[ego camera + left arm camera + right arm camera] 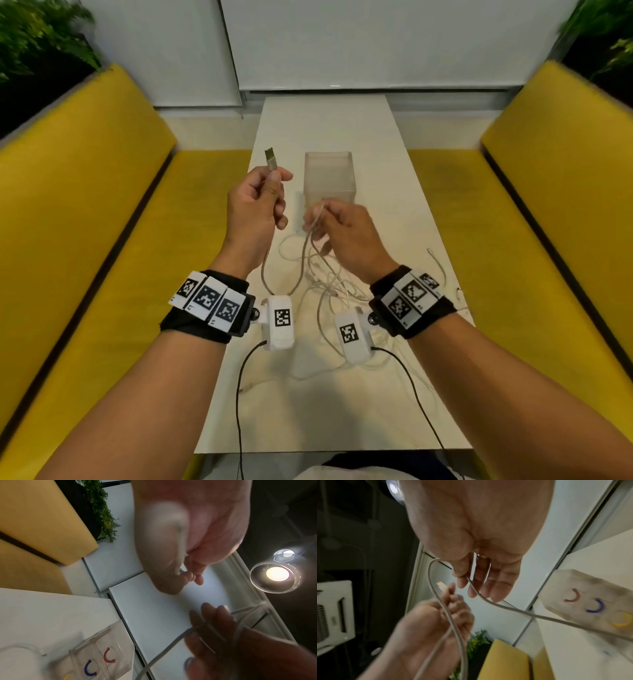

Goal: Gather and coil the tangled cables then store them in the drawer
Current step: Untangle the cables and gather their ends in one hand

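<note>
My left hand [275, 181] is raised over the table and grips a grey cable [303, 260] just below its USB plug [270, 157], which points up. The cable hangs in a loop down to the table and rises to my right hand [317, 219], which pinches it between thumb and fingers. In the right wrist view the thumb [459, 569] presses the cable [505, 608] against the fingers. A tangle of pale cables [329, 284] lies on the table under my right wrist. The clear drawer unit [329, 178] stands just beyond both hands, with red, blue and yellow handles [594, 607].
The narrow white table [342, 120] runs away from me between two yellow benches [85, 222] [555, 212]. A loose cable end [436, 260] lies near the table's right edge. Plants [41, 41] stand behind the benches. Black wrist-camera leads [239, 394] trail off the near edge.
</note>
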The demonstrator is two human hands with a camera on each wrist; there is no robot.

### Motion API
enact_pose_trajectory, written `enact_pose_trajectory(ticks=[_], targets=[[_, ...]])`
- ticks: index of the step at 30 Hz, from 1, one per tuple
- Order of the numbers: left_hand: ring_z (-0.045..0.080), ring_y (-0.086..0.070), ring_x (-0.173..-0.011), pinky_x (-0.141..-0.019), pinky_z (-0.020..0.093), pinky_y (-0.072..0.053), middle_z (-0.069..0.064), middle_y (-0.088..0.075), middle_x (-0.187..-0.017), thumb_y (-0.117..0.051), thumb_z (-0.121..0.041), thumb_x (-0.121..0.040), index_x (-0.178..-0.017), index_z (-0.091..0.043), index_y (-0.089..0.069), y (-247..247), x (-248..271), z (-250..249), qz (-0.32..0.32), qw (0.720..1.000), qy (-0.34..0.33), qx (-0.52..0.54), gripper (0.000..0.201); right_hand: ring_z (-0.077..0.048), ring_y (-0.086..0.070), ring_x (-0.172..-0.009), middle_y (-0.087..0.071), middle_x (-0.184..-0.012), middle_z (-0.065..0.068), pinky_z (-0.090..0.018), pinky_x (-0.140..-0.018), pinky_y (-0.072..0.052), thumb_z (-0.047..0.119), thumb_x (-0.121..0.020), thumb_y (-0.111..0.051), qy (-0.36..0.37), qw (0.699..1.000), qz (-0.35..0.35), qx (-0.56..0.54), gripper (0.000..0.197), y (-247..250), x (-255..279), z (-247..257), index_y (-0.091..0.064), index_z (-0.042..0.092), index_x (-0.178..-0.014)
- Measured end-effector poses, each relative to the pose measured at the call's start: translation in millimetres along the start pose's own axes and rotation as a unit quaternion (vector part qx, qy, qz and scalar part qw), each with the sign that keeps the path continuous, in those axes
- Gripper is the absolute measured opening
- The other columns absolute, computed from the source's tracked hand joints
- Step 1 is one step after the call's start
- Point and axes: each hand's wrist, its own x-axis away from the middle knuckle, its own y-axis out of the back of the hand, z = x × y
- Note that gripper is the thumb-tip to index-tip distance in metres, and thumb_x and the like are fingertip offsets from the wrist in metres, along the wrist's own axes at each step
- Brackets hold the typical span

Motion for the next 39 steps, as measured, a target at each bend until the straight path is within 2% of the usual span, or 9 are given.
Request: enact_pose_trajectory(ticks=[5,9,15,20,24,28,31,34,39], targets=[[0.008,-0.026,-0.048,-0.043,0.021,-0.019,-0.003,-0.036,-0.067,-0.046,-0.020,-0.109,-0.093,-0.017,-0.065,-2.2,0.7,-0.4,0.010,0.999,0.044,-0.004,0.026,-0.024,-0.062,-0.067,-0.069,-0.079,-0.011,-0.036,-0.057,-0.057,0.006,-0.101,-0.053,0.069,0.994,-0.026,-0.078,0.018,13.8,1.0,47.9,-0.069,0.003,-0.093],[0.008,-0.020,-0.048,-0.046,0.025,-0.013,-0.006,-0.028,-0.060,-0.055,-0.020,-0.106,-0.083,-0.022,-0.069,-5.4,4.0,-4.2,0.094,0.993,0.063,0.019,0.027,-0.023,-0.068,-0.067,-0.071,-0.077,-0.013,-0.042,-0.065,-0.062,0.001,-0.097,-0.058,0.103,0.987,-0.032,-0.116,0.012,19.7,0.1,60.9,-0.070,0.001,-0.093],[0.007,-0.021,-0.046,-0.042,0.017,-0.020,-0.003,-0.022,-0.063,-0.056,-0.008,-0.095,-0.092,-0.018,-0.078,-6.3,9.2,0.6,0.163,0.980,0.114,0.026,0.024,-0.035,-0.070,-0.073,-0.069,-0.078,-0.020,-0.044,-0.069,-0.063,0.004,-0.095,-0.062,0.046,0.985,-0.097,-0.138,0.011,14.3,1.9,36.8,-0.072,0.001,-0.094],[0.016,-0.023,-0.050,-0.047,0.025,-0.022,-0.003,-0.033,-0.053,-0.066,-0.010,-0.099,-0.084,-0.013,-0.074,-5.2,8.8,4.1,0.150,0.978,0.083,-0.120,0.017,-0.024,-0.069,-0.079,-0.067,-0.086,-0.015,-0.042,-0.076,-0.062,0.000,-0.092,-0.065,0.034,0.976,-0.106,-0.186,0.016,12.3,2.3,16.6,-0.076,0.011,-0.096],[0.013,-0.022,-0.047,-0.045,0.022,-0.021,-0.001,-0.030,-0.053,-0.059,-0.012,-0.103,-0.086,-0.008,-0.072,-4.3,8.1,7.0,0.110,0.988,0.085,-0.073,0.022,-0.014,-0.060,-0.081,-0.063,-0.093,-0.007,-0.030,-0.066,-0.055,0.004,-0.093,-0.064,0.014,0.989,-0.100,-0.105,0.027,8.4,4.4,-17.7,-0.070,0.022,-0.113],[0.008,-0.022,-0.043,-0.043,0.021,-0.019,-0.007,-0.030,-0.050,-0.053,-0.009,-0.105,-0.086,-0.008,-0.069,-3.6,8.3,5.3,0.093,0.991,0.093,0.024,0.025,-0.024,-0.058,-0.072,-0.063,-0.084,-0.010,-0.037,-0.071,-0.055,0.002,-0.091,-0.063,-0.076,0.993,0.057,0.072,0.031,-11.4,14.2,-75.3,-0.066,0.021,-0.114],[0.007,-0.022,-0.044,-0.043,0.024,-0.016,-0.006,-0.030,-0.051,-0.054,-0.012,-0.103,-0.083,-0.009,-0.070,-4.5,9.1,-0.2,0.101,0.987,0.091,0.083,0.025,-0.026,-0.067,-0.092,-0.073,-0.102,-0.012,-0.035,-0.085,-0.052,0.017,-0.093,-0.064,-0.093,0.964,0.143,0.204,0.012,-26.5,18.7,-102.2,-0.069,0.021,-0.104],[0.008,-0.020,-0.045,-0.043,0.024,-0.015,-0.005,-0.028,-0.052,-0.057,-0.014,-0.102,-0.092,-0.007,-0.072,1.7,6.6,-1.0,0.082,0.990,0.077,0.089,0.019,-0.016,-0.065,-0.090,-0.073,-0.097,-0.002,-0.023,-0.077,-0.041,0.016,-0.098,-0.055,-0.085,0.961,0.128,0.230,0.020,-26.8,15.5,-101.2,-0.075,0.012,-0.097],[0.011,-0.016,-0.050,-0.045,0.025,-0.015,-0.006,-0.028,-0.058,-0.060,-0.011,-0.089,-0.114,-0.009,-0.070,17.5,2.1,6.3,0.017,0.992,0.094,0.087,0.027,-0.004,-0.057,-0.063,-0.066,-0.071,0.006,-0.021,-0.064,-0.043,0.016,-0.099,-0.054,-0.059,0.991,0.017,0.118,0.024,-7.8,-2.0,-56.5,-0.071,0.019,-0.082]])
